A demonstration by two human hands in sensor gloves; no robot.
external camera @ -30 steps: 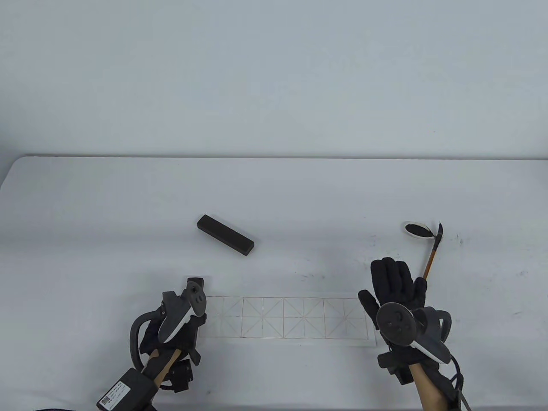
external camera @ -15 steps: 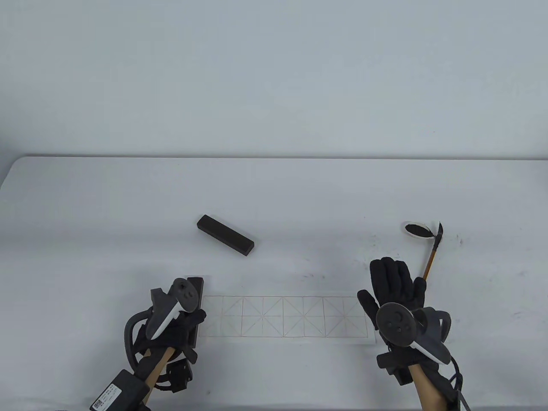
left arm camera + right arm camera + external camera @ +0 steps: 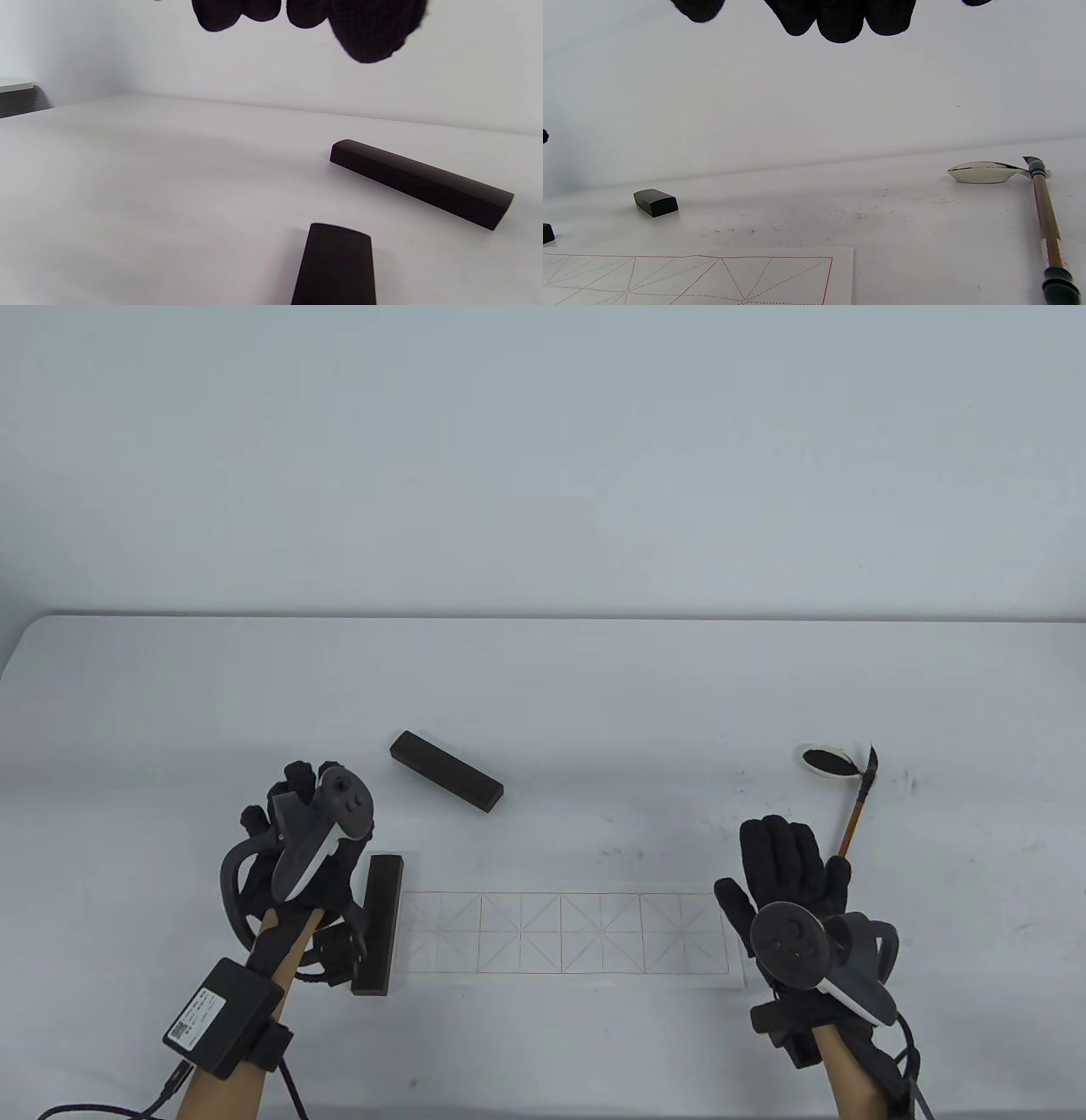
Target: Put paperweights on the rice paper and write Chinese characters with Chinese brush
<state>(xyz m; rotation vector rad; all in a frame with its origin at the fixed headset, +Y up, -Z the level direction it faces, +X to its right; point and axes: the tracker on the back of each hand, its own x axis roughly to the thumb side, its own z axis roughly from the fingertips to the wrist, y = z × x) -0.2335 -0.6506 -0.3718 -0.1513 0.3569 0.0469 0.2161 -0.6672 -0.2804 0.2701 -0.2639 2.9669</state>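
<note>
A rice paper [image 3: 564,933] with a red grid lies near the table's front edge. One dark paperweight [image 3: 377,925] lies across its left end, and in the left wrist view its near end [image 3: 335,262] shows with nothing touching it. The second paperweight [image 3: 447,772] lies slanted on the bare table behind the paper. My left hand [image 3: 271,806] hovers left of both, its fingers [image 3: 369,34] loosely curled and holding nothing. My right hand [image 3: 785,857] lies flat with straight fingers at the paper's right end. The brush [image 3: 857,806] lies right of it, its tip at the ink dish [image 3: 825,759].
The white table's back edge [image 3: 543,617] meets a pale wall. In the right wrist view the paper's right end [image 3: 712,275], the brush [image 3: 1045,216] and the dish [image 3: 984,173] lie ahead of my fingers [image 3: 840,17]. Faint ink specks mark the table behind the paper.
My left hand has let go of the paperweight on the paper's left end and moved away to the far left. My right hand has barely moved.
</note>
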